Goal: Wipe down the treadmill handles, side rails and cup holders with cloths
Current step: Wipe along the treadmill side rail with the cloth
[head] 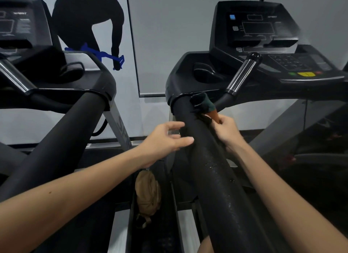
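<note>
A thick black padded side rail [212, 170] of the right treadmill runs from bottom centre up to the console; wet droplets show on its lower part. A dark green and orange cloth [204, 105] lies bunched on the rail's upper end. My right hand [227, 129] is on the rail's right side, pinching the cloth's lower edge. My left hand [167, 138] hovers at the rail's left side, fingers spread, holding nothing. A chrome and black pulse handle [243, 74] rises beside the cup holder [206, 72].
The right treadmill's console [259, 28] with a yellow button stands behind. A second treadmill [62, 94] is on the left, its rail slanting alongside. A tan pouch [148, 194] hangs in the gap between the two machines. A wall poster [90, 23] is behind.
</note>
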A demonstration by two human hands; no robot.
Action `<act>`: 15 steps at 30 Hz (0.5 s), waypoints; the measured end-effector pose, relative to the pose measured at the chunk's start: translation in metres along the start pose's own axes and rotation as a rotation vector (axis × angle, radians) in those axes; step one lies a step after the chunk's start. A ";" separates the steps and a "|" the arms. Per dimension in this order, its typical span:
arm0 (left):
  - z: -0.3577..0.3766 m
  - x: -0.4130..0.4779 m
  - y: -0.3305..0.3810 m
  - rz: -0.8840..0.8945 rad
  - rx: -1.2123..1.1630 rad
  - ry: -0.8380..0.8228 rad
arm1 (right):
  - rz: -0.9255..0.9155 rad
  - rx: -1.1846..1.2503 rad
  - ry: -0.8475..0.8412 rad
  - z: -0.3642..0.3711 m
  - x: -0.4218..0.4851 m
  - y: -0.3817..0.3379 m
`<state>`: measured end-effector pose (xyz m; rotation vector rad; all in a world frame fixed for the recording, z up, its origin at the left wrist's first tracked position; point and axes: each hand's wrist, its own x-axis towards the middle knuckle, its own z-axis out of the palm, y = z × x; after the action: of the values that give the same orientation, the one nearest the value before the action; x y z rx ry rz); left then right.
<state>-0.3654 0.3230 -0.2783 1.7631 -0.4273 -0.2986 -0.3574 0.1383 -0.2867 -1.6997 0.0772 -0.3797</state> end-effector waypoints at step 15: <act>0.004 -0.002 -0.012 -0.022 -0.034 -0.119 | -0.255 -0.230 -0.237 -0.001 -0.017 -0.018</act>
<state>-0.3673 0.3220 -0.2906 1.7232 -0.4853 -0.4259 -0.3768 0.1446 -0.2722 -1.9772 -0.2818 -0.3648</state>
